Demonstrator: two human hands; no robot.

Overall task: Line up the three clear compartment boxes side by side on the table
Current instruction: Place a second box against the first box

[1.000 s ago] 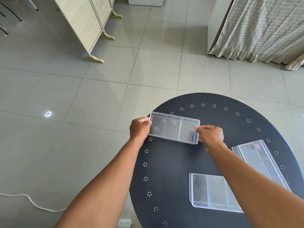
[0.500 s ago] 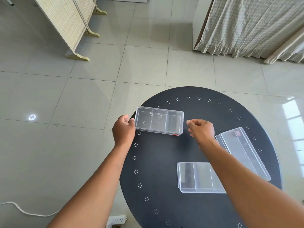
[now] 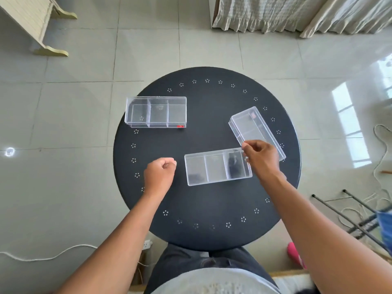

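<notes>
Three clear compartment boxes lie on the round black table (image 3: 212, 209). One box (image 3: 156, 112) rests at the far left, its long side across my view, with nobody touching it. A second box (image 3: 217, 166) lies in the middle. The third box (image 3: 253, 129) sits tilted at the right, partly behind my right hand. My right hand (image 3: 262, 159) pinches the right end of the middle box. My left hand (image 3: 160, 174) hovers as a closed fist just left of that box, holding nothing.
The table overhangs a tiled floor. A folding screen (image 3: 31, 20) stands at the far left and curtains (image 3: 286, 13) at the far right. A white cord (image 3: 42, 256) and power strip lie below left. Metal rods (image 3: 350, 213) and rope lie right.
Both hands have let go of the far-left box, which now rests on the table. They moved nearer, and my right hand has taken the end of the middle box. The camera tilted down.
</notes>
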